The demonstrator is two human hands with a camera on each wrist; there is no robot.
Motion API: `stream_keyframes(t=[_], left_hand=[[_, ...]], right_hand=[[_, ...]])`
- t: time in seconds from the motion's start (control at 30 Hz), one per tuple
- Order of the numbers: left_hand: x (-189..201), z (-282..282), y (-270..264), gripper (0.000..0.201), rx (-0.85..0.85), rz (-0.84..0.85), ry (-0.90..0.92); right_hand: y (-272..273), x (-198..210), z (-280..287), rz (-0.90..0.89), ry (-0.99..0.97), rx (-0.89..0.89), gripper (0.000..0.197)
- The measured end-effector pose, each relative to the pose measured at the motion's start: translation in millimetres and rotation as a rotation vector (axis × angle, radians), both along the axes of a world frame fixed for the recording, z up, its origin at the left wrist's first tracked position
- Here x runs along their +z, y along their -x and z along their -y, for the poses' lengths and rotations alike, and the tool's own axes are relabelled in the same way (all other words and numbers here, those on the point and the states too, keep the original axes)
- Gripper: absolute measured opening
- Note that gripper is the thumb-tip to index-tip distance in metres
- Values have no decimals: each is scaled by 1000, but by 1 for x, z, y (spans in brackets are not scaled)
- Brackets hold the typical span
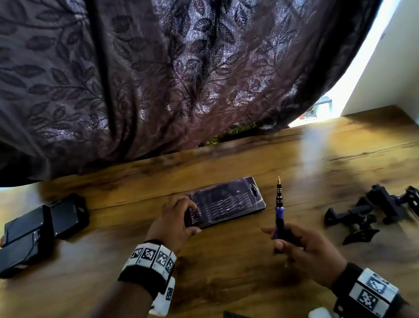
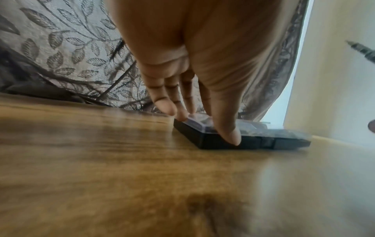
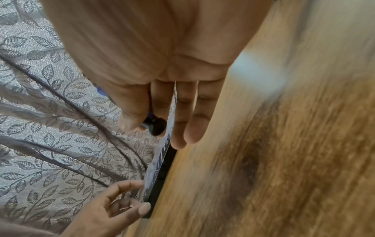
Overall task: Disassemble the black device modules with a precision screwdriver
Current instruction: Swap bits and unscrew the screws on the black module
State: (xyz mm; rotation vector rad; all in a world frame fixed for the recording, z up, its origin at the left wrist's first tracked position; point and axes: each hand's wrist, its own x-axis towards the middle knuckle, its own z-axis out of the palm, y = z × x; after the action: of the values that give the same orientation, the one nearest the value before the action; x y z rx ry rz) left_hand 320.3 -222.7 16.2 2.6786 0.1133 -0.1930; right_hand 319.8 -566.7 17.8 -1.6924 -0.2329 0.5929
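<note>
L hand (image 1: pixel 175 221) grips bit case (image 1: pixel 232 204); R hand (image 1: pixel 303 249) holds screwdriver (image 1: pixel 278 209); wood table (image 1: pixel 246 275), leaf curtain (image 1: pixel 162 57) behind.

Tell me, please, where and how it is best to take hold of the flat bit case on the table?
Grip the bit case across its short width at the free right end, coming from above: it lies flat and thin, and the left hand already covers the left end.
</note>
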Motion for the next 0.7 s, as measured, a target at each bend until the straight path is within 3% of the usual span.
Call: stream_keyframes(t=[0.2, 0.37, 0.5, 0.57, 0.7], left_hand=[[-2, 17, -36, 50, 68, 19, -18], [-4, 36, -73, 59, 100, 28, -91], [8, 46, -62, 67, 153, 21, -84], [24, 49, -40, 68, 146, 33, 51], [61, 47, 31, 78, 94, 29, 514]], right_hand=[[-4, 7, 5, 27, 52, 33, 22], [-15, 15, 10, 77, 108, 71, 26], [-21, 21, 9, 124, 140, 114, 23], [-21, 23, 2, 148, 180, 180, 18], [-13, 18, -34, 232, 230, 337, 14]])
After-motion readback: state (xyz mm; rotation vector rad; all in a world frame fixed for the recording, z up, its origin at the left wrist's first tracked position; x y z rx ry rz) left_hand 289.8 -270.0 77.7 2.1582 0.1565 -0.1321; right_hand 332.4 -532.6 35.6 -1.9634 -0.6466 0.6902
